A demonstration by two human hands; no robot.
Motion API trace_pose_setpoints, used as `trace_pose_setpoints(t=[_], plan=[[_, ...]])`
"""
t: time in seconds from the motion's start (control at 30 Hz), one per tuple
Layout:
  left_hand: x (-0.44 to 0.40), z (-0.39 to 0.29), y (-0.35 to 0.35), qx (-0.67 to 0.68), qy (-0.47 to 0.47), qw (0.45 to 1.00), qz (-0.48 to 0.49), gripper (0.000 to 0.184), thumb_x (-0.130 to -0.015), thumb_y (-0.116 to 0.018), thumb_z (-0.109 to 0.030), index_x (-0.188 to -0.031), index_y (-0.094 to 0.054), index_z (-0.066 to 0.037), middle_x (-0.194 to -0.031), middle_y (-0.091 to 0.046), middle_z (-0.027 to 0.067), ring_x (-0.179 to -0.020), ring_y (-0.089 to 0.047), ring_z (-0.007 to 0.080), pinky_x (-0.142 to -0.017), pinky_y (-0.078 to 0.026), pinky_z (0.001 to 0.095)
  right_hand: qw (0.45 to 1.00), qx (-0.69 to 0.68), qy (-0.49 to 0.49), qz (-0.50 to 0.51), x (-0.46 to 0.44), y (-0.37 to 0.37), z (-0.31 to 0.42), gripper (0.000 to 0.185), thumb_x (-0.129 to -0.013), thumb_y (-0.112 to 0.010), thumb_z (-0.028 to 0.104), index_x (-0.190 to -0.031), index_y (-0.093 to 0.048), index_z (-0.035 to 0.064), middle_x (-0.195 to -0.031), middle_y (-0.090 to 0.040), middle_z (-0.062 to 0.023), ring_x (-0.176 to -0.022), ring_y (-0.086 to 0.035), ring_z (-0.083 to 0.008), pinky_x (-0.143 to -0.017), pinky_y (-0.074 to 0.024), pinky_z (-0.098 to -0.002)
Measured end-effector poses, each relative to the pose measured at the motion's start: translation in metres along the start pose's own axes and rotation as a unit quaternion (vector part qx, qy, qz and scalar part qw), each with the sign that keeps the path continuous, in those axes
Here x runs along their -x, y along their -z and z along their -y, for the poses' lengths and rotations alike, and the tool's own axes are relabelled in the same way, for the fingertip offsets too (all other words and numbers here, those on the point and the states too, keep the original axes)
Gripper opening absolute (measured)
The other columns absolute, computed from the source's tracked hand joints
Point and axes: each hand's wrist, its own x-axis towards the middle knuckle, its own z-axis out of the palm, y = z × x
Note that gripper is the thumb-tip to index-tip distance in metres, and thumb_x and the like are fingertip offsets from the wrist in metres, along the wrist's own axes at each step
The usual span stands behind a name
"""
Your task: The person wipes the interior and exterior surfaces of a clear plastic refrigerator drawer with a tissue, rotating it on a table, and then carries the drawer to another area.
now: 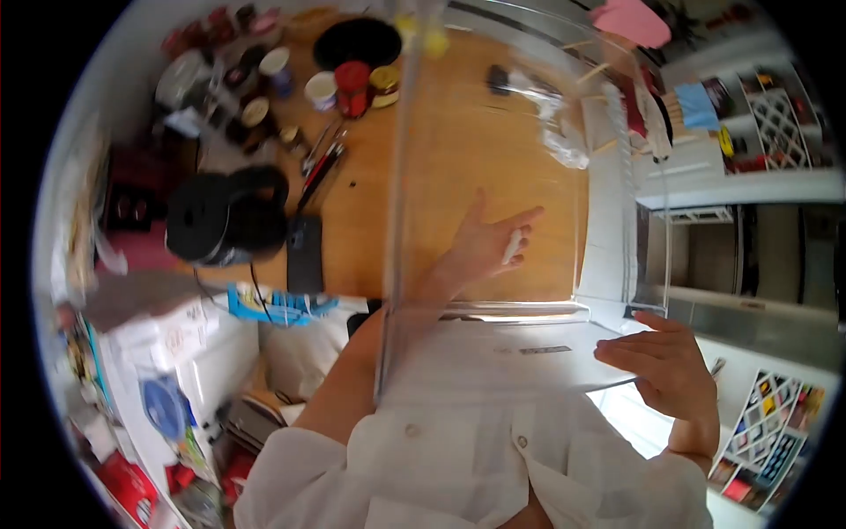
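Observation:
A large clear plastic box [397, 203] stands in front of my chest, its near panel [476, 353] carrying a small grey label. Through its transparent wall shows my left hand [480, 247], palm partly up. Its lower fingers curl round a small white piece [512, 247], possibly folded tissue, while thumb and index finger stretch out. My right hand [665, 366] is at the box's lower right edge, fingers fairly straight and laid against it, thumb apart; part of the grip is hidden.
On the wooden table [352, 229] are a black appliance [220, 216], a dark phone-like slab [305, 256], pens [322, 176], a red jar [352, 88] and a black round plate [357, 42]. Crumpled clear plastic [564, 145] lies beyond the box. Another person's pink-topped head [630, 22] is at upper right.

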Motion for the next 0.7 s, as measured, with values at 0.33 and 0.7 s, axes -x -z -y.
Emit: trace_pose_setpoints(t=[0.33, 0.7], plan=[[-0.014, -0.029, -0.068, -0.110, -0.050, 0.993, 0.009, 0.102, -0.080, -0.029, -0.082, -0.148, -0.025, -0.007, -0.104, -0.051, 0.0015, -0.086, -0.047, 0.0167, -0.072, -0.039, 0.0308, 0.997, 0.020, 0.024, -0.072, 0.033, -0.014, -0.003, 0.029, -0.074, -0.071, 0.010, -0.102, -0.069, 0.0161, -0.100, -0.070, -0.0019, -0.096, -0.066, -0.0148, -0.096, -0.0472, -0.0414], [-0.027, -0.050, -0.085, -0.219, -0.025, 0.975, 0.001, 0.112, -0.074, -0.025, -0.089, -0.150, -0.020, -0.007, -0.105, -0.048, -0.0016, -0.088, -0.044, 0.0146, -0.075, -0.040, 0.0305, 0.861, -0.169, -0.112, -0.466, 0.045, -0.020, -0.055, 0.097, -0.071, -0.076, 0.051, -0.145, -0.030, 0.0073, -0.148, -0.032, -0.0169, -0.135, -0.034, -0.0345, -0.105, -0.0324, -0.0471]])
